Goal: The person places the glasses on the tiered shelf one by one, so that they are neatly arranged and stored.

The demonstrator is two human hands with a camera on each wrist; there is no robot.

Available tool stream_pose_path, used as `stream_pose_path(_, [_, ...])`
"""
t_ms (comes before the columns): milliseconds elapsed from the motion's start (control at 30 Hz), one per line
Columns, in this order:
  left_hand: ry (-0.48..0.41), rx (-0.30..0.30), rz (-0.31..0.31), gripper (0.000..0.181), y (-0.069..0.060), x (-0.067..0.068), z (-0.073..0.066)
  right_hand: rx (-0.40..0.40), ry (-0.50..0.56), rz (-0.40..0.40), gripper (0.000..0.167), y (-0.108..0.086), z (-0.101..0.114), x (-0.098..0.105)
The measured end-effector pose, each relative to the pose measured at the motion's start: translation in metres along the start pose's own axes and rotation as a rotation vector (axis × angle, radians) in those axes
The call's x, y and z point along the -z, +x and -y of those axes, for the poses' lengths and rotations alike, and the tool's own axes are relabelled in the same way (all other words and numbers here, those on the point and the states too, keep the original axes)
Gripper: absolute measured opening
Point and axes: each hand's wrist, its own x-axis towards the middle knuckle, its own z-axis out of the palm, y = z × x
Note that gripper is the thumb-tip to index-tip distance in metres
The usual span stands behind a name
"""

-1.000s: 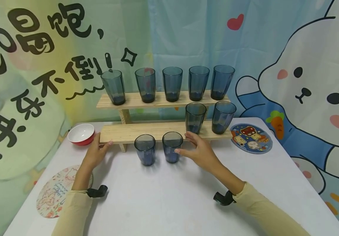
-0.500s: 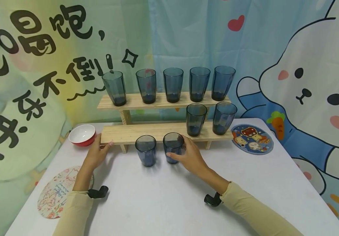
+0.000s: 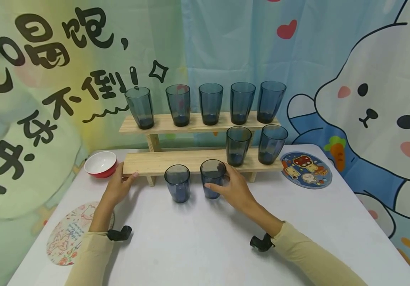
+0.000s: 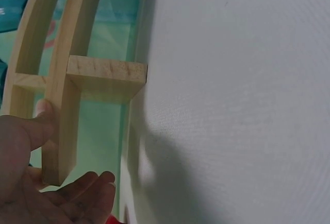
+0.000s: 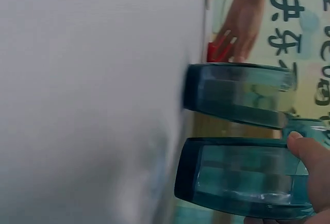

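Note:
My right hand grips a blue-tinted drinking glass in front of the two-tier wooden shelf, thumb on the near side. Upright beside it on the left stands a similar glass. The right wrist view shows the gripped glass tinted teal; whether its base touches the table I cannot tell. At the shelf's lower left end, my left hand holds the board, its thumb against the board in the left wrist view and the other fingers spread around the end.
Several glasses line the upper tier. Two more, including one glass, stand at the lower tier's right. A red-and-white bowl sits left of the shelf. Round mats lie on the table, one blue at right, one pale at left.
My right hand has moved left from beside the shelf edge and taken hold of the right-hand glass on the table, which has shifted slightly right. The left hand stays on the shelf.

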Motion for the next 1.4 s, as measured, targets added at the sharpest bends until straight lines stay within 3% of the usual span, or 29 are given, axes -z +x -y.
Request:
stream_pose_path(300, [-0.017,-0.032,-0.011,0.071,-0.001,0.0,-0.001,0.073,0.032,-0.035,0.084,0.013,0.037,0.019])
stream_pose_path(633, [-0.01,-0.008,-0.003,0.074,-0.001,0.001,0.0,0.12,0.052,-0.077,0.085,0.05,0.062,0.011])
stream_pose_path(900, [-0.012,0.004,0.001,0.073,-0.001,0.0,-0.001,0.046,-0.008,-0.104,0.094,0.073,0.063,0.0])
stream_pose_path(1400, [-0.023,-0.007,-0.004,0.073,-0.001,-0.001,-0.002,0.017,-0.042,-0.12,0.098,0.083,0.055,-0.005])
